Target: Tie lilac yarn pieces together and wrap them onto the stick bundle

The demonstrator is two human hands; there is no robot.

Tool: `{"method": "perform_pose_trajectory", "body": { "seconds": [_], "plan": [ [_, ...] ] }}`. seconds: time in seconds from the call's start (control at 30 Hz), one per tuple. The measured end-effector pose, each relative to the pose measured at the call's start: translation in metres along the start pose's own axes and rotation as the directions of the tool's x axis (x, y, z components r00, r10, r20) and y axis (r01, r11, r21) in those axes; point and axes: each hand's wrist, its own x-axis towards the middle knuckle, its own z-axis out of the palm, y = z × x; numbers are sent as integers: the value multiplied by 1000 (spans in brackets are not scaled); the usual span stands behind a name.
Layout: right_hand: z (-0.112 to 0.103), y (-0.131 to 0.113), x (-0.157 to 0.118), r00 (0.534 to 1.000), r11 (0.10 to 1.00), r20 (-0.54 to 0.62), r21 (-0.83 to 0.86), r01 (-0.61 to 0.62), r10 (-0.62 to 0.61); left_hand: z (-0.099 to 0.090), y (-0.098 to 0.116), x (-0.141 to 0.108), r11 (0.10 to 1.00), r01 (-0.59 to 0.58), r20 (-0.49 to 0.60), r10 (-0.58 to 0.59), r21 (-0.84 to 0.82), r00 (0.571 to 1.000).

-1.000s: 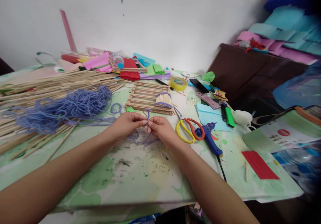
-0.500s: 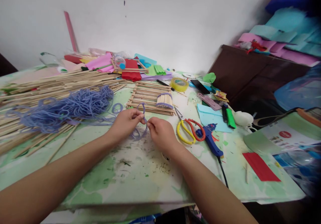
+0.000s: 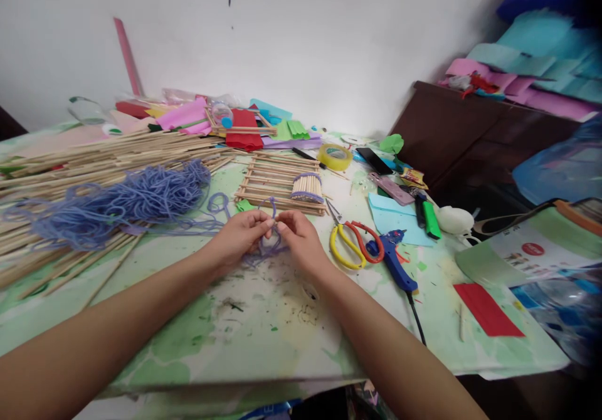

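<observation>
L hand, R hand pinch purp yarn; 1 pr scissors nrby.

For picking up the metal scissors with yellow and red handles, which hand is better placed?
Right, I'd judge: the right hand is nearer the scissors, which lie beside it, handles toward the person. The left hand, at the blue-violet yarn, is farther away.
</observation>
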Motion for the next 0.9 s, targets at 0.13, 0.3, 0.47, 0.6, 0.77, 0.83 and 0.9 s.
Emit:
{"method": "perform_pose_trajectory", "body": {
  "seconds": [0.13,0.3,0.47,0.6,0.77,0.83,0.9],
  "plan": [
    [-7,0,6,964,952,153,184,-243,217,-4,2,0,973,-70,-17,76,222,997],
    [-29,-3,13,978,976,-207,-206,-67,23,-10,2,3,938,-81,-73,112,338,991],
    [-24,-4,9,979,919,-85,-367,143,-186,-6,3,1,909,-109,2,118,402,993],
    [-7,0,4,986,997,164,-72,30,-18,-4,8,-2,787,-230,90,218,572,972],
    [-5,-2,3,989,981,145,-194,-1,30,-4,12,-5,620,-233,116,223,750,968],
    [-8,-5,2,990,964,134,-264,-8,45,-5,11,-4,610,-209,103,205,764,973],
    [-11,-7,2,985,969,146,-241,-52,89,-8,8,-1,650,-189,103,168,736,980]
  ]
}}
